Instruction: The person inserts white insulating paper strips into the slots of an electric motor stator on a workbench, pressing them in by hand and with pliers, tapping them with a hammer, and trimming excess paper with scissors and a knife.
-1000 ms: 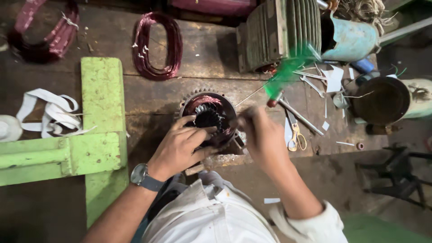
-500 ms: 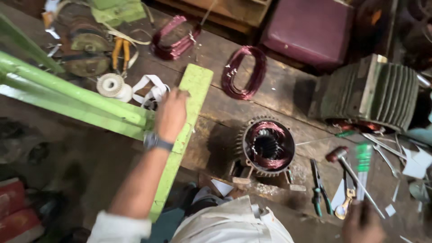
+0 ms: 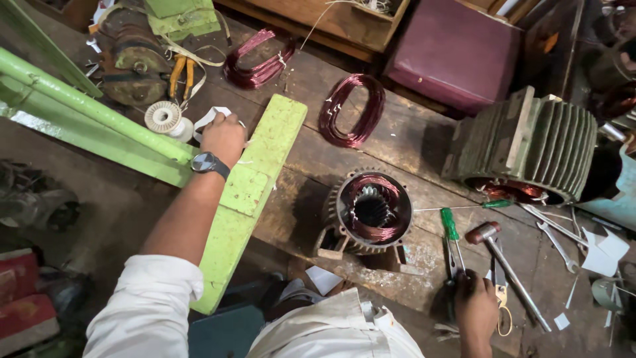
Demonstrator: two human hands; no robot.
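My left hand (image 3: 224, 138), a watch on its wrist, reaches across the green painted bar (image 3: 260, 174) and closes its fingers on white paper strips (image 3: 211, 118) beside a white spool (image 3: 163, 117). My right hand (image 3: 476, 306) rests at the bench's near edge, knuckles up, over a dark tool next to a green-handled screwdriver (image 3: 450, 224) and a hammer (image 3: 493, 246). Whether it grips anything is hidden. Between my hands stands a motor stator (image 3: 371, 212) with copper windings inside.
Two loose copper coils (image 3: 351, 109) (image 3: 260, 58) lie on the wooden bench. A finned motor housing (image 3: 530, 142) sits at right, with a maroon box (image 3: 457, 53) behind it. Orange-handled pliers (image 3: 181, 74) lie at the far left, and spanners and paper scraps (image 3: 563, 245) at right.
My left hand has gone a little farther and closed on the white strips. My right hand has come into fuller view by the tools. The view has shifted slightly.
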